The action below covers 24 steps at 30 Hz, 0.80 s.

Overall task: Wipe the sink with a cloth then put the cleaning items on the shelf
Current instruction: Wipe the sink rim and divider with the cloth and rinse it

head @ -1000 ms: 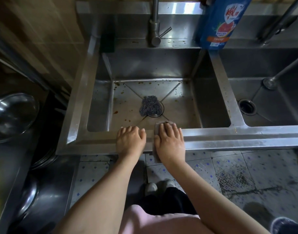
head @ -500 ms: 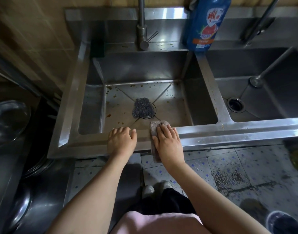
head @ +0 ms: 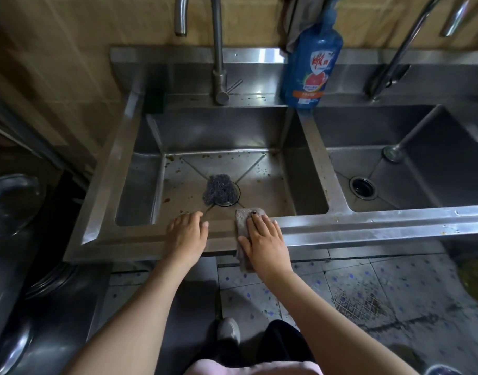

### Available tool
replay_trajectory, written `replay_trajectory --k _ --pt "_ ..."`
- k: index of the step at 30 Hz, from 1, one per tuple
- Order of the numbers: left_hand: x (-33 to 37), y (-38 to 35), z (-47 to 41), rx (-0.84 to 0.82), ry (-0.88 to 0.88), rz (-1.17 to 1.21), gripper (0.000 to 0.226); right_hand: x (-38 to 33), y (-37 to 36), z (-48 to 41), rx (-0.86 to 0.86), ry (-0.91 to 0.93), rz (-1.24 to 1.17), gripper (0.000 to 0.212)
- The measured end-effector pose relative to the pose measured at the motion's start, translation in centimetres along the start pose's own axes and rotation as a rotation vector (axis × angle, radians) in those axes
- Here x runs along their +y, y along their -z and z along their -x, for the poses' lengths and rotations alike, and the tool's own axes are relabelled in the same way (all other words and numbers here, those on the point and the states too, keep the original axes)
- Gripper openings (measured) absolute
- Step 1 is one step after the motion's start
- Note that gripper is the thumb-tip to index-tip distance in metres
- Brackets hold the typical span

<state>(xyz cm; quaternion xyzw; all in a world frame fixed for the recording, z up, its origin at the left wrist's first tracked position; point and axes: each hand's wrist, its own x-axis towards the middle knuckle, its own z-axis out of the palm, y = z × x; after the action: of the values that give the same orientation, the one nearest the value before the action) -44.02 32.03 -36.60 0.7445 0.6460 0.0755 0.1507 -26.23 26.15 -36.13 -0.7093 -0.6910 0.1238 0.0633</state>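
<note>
Compared with a second ago, the right hand [head: 264, 239] is lying flatter and angled more to the right on the cloth [head: 244, 220], and more of the cloth is showing past its fingertips toward the basin; the left hand [head: 186, 234] is sitting in much the same spot on the rim. The right fingers are lying together and pressing the cloth down onto the front rim of the sink [head: 367, 223], near the middle of the frame, while the cloth's lower end is hanging off the front edge over the floor tiles [head: 354, 274]. The left fingers are curling over the inner edge of the rim, close together, holding nothing; their tips are dipping out of sight. A steel scrubber [head: 218, 192] is sitting on the drain of the left basin, covering most of it, and brown specks are dotting the basin floor around it. The soap bottle [head: 309, 66] is standing on the back ledge between the two basins, its top partly hidden by a grey rag hanging behind it. The tap [head: 218, 50] is rising from the ledge above the left basin and is being cut off by the top edge. At the left edge, a metal bowl [head: 13, 201] is showing only partly. The rim is stretching bare to the right of the cloth, and the right basin [head: 421, 163] is lying open.
</note>
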Motion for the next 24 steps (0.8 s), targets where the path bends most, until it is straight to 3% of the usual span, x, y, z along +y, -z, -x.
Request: replay_trajectory --k 7,17,21,24 --pt "6.5 -1.8 0.2 0.030 -0.036 0.056 0.035 5.3 1.5 0.5 0.047 -0.019 0.013 0.057" --pt "18.3 -5.3 -0.3 0.049 0.004 0.074 0.025 14.6 3.8 0.8 0.011 0.145 0.013 0.055" --pt "20.7 -6.3 -0.1 0.070 0.006 0.062 0.016 17.4 4.2 1.0 0.009 0.166 -0.006 0.054" --pt "21.2 -6.8 -0.2 0.040 0.020 0.018 0.023 18.8 4.6 1.3 -0.003 0.173 -0.008 0.054"
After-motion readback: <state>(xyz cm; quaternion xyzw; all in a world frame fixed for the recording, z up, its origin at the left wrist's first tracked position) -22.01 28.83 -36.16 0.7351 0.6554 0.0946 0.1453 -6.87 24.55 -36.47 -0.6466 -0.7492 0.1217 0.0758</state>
